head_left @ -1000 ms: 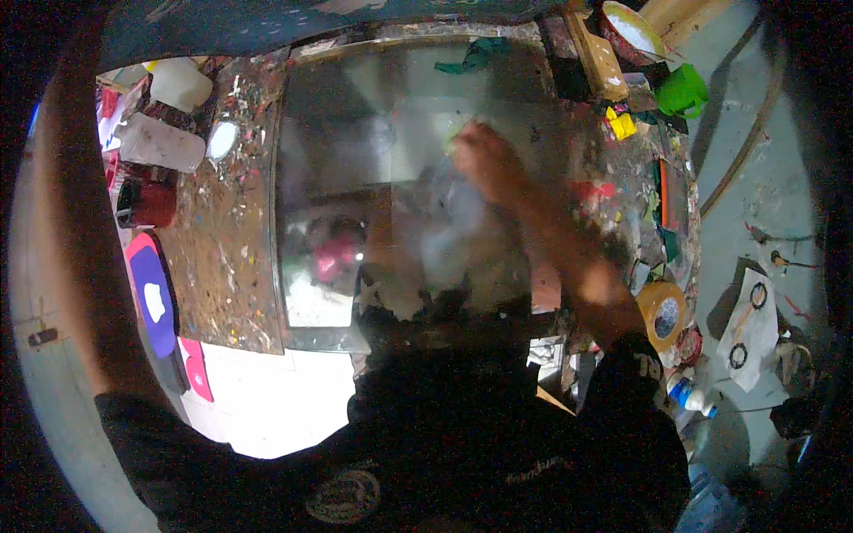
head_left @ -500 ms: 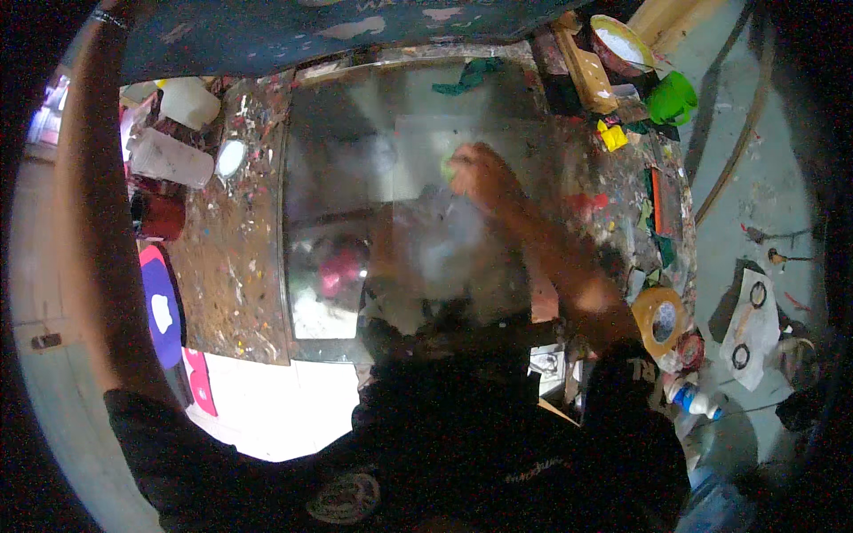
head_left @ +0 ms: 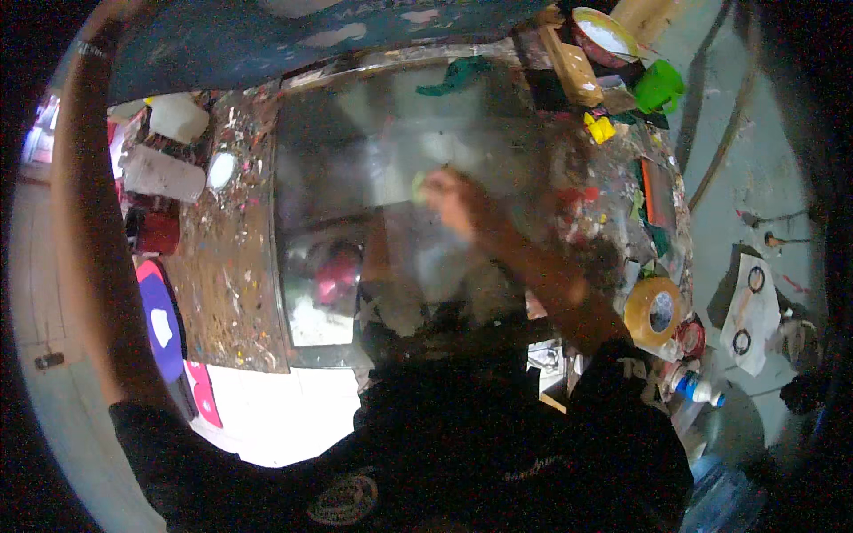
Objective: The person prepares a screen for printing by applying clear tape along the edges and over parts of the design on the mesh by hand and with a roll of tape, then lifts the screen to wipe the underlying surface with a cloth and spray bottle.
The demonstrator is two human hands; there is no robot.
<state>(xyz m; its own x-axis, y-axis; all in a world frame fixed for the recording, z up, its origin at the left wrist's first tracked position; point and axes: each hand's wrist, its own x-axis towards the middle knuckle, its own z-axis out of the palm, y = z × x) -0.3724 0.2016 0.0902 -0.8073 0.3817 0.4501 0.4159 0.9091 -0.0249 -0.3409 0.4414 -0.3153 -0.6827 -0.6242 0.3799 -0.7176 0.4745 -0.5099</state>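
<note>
My right hand is closed around a small pale green thing, perhaps a sponge or wad, too blurred to name. It is pressed to the middle of a glossy, reflective sheet that looks like glass, set in the paint-spattered worktable. My left arm reaches up along the left side. A band circles its wrist, and my left hand is at the top edge by a dark blue, paint-blotched panel; its fingers are lost in shadow. A dark green scrap of cloth lies at the sheet's far end.
Along the left edge stand a white jug, a pale cylindrical container and a dark red tin. At right are a bowl of white stuff, a green mug, a squeegee-like orange-edged strip and a tape roll.
My right hand has slid left and a little nearer over the sheet, still gripping the green thing. The whole view has shifted slightly; my left arm stays raised.
</note>
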